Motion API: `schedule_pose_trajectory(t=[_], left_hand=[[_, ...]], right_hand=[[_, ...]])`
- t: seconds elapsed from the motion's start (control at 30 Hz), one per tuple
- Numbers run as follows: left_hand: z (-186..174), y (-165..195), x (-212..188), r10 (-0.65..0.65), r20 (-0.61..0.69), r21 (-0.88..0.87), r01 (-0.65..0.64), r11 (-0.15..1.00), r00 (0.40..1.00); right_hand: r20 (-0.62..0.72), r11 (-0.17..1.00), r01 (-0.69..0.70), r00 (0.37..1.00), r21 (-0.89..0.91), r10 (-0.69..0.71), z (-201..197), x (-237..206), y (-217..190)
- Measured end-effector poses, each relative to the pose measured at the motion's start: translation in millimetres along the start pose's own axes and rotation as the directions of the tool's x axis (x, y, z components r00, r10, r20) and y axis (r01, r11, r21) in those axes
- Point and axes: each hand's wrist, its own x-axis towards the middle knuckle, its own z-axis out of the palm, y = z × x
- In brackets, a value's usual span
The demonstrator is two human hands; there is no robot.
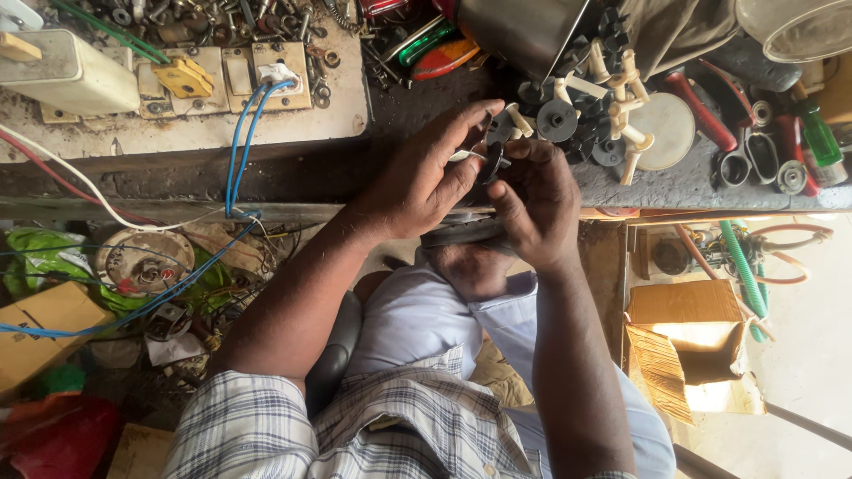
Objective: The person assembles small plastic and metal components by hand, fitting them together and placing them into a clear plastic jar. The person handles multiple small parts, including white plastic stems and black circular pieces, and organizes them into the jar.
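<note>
A small dark round part (491, 162) is pinched between both hands, held above the person's lap at the counter (674, 188) edge. The left hand (426, 177) and right hand (532, 200) both grip it with their fingertips. Just beyond lie black discs and cream pegs (612, 115); blue wires (241, 151) hang well to the left.

Just beyond the left hand (426, 177) and right hand (532, 200), a heap of black discs and cream pegs (590, 106) crowds the surface (674, 188), with a metal pot (519, 31) behind it, so there is little room to pass forward. To the left, the blue wires (241, 146) hang across the edge below the switch board (222, 80). The nearest open gap is the dark strip (408, 98) between board and heap.
</note>
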Motion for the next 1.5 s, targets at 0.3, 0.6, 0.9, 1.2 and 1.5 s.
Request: schedule_pose_trajectory(t=[0.3,0.6,0.9,1.2,1.5], left_hand=[[-2,10,4,-0.002,-0.012,0.034,0.002,0.999,1.0],[32,44,-40,0.209,0.056,0.119,-0.214,0.97,0.976],[82,62,-62,0.322,0.182,-0.001,-0.327,0.945,0.929],[113,58,-65,0.278,0.316,0.013,-0.297,0.955,0.907],[115,66,-72,0.255,0.383,-0.14,-0.217,0.966,0.888]], right_hand=[[-0.012,0.998,0.034,0.999,-0.053,-0.035,0,1,1],[0.004,0.783,0.089,0.994,-0.615,-0.11,2,-67,-68],[-0.123,0.83,-0.154,0.987,-0.536,0.104,-19,-149,-80],[-0.185,0.858,-0.194,0.976,-0.476,0.118,-30,-200,-68],[-0.19,0.894,-0.203,0.972,-0.401,0.135,-32,-230,-43]])
